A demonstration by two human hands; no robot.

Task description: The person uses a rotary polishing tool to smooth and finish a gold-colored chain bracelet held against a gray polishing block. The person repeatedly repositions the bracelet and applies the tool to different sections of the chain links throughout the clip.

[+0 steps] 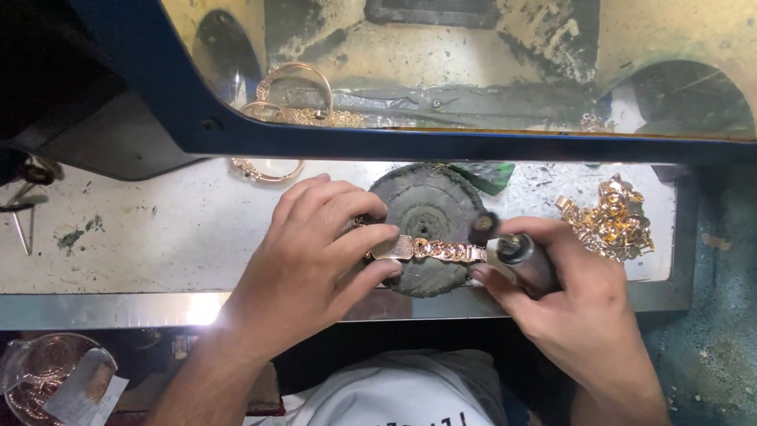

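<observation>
My left hand point(315, 252) pinches one end of a gold chain bracelet point(426, 249) between thumb and fingers. The bracelet lies stretched across a round dark felt pad point(430, 217) on the worn metal bench. My right hand point(576, 300) grips a grey rotary handpiece point(516, 256). Its small dark buffing head point(482, 223) sits just above the right end of the bracelet.
A heap of gold jewellery pieces point(611, 221) lies at the right of the bench. Gold bangles point(272, 114) rest at the back left behind a blue-framed clear shield point(441, 143). A glass bowl point(39, 379) stands at lower left. Metal tools point(20, 217) lie far left.
</observation>
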